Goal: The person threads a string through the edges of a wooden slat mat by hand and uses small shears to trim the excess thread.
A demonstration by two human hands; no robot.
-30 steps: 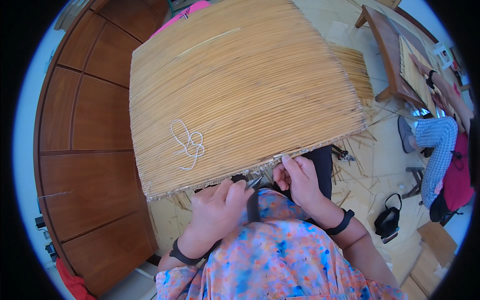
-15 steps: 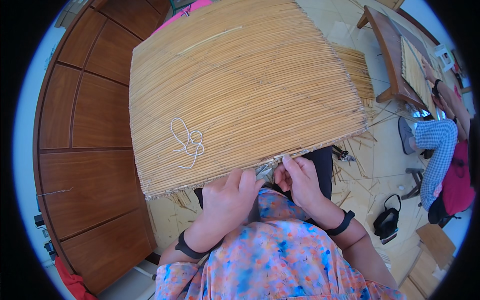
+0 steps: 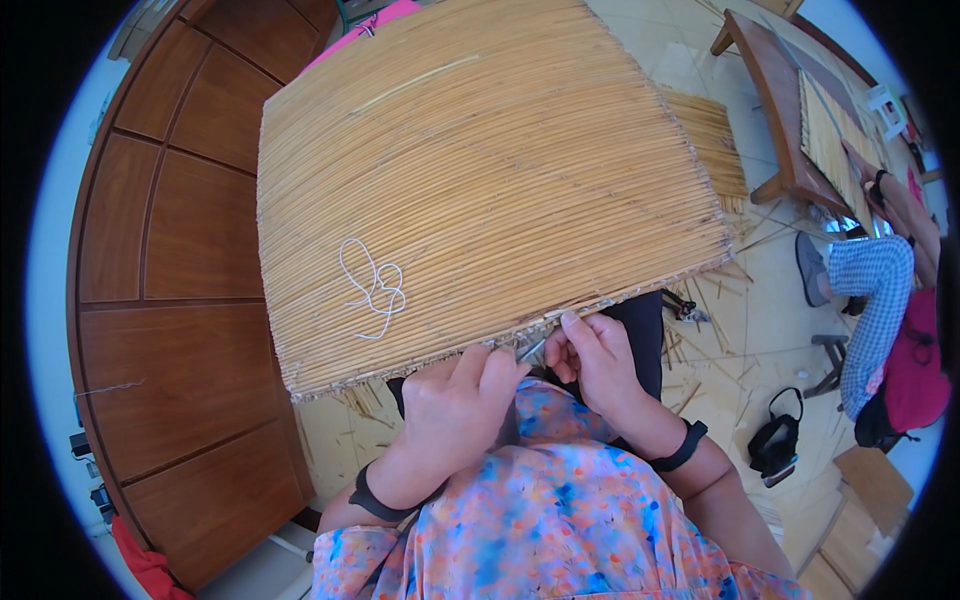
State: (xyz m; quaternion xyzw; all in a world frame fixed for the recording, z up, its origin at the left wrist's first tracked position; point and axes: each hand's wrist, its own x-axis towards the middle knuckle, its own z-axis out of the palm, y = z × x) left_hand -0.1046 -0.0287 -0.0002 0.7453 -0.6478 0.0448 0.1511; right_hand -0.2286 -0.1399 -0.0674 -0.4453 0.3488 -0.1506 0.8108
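A big woven mat of thin straw-coloured reeds [image 3: 480,170] lies in front of me, its near edge at my hands. A loose loop of white string [image 3: 370,285] rests on it near that edge. My left hand [image 3: 455,400] is closed at the mat's near edge, fingers curled around a thin metal tool [image 3: 530,350] whose tip points at the edge. My right hand [image 3: 595,355] pinches the mat's edge just right of the tool, thumb and forefinger on the reeds. Both wrists wear dark bands.
A brown wooden panelled wall [image 3: 180,300] stands at the left. Loose reeds litter the pale floor [image 3: 740,330]. A wooden bench [image 3: 790,110] with another mat stands at the right, where another person [image 3: 880,310] sits. A black bag [image 3: 775,450] lies on the floor.
My left hand has slid right along the mat's near edge toward my right hand and closed in on the tool. The right hand has stayed at the edge.
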